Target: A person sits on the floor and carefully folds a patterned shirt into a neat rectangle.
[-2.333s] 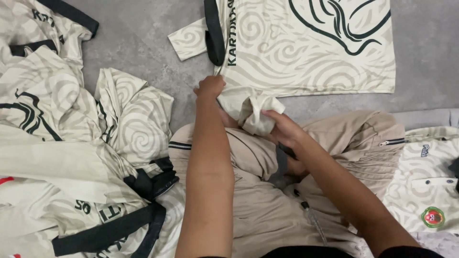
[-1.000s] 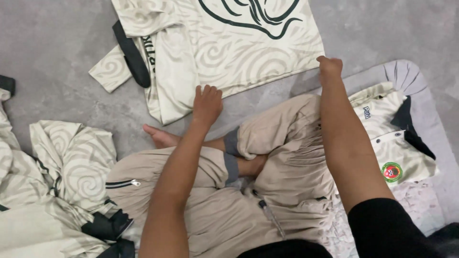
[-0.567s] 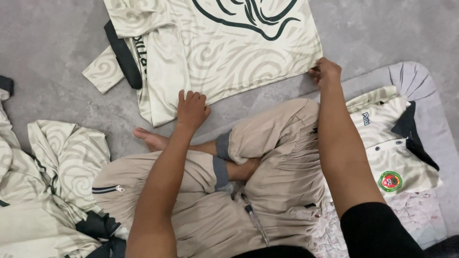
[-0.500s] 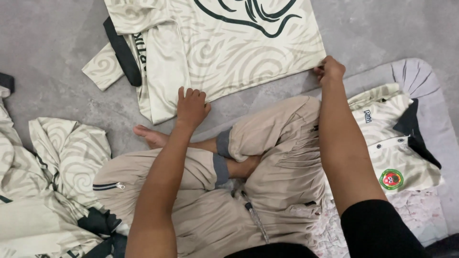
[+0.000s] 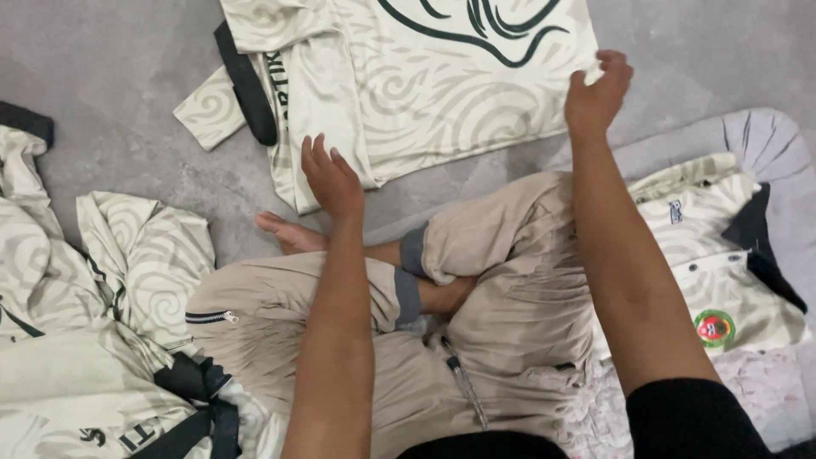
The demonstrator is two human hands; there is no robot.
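Grey carpet floor [image 5: 110, 76]. Cream swirl-patterned shirt [image 5: 425, 85] spread flat at far centre, one side folded in. Left hand [image 5: 331, 180] on shirt's near edge, fingers loose, spread. Right hand [image 5: 597, 93] pinching shirt's near right corner. Crumpled shirt pile [image 5: 93, 323] at near left. Folded shirt [image 5: 722, 272] on grey cushion [image 5: 765, 140] at right.

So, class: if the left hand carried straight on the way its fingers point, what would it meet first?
The left hand points up the picture at the spread shirt; it would probably meet the folded near edge first, though height above it is unclear.
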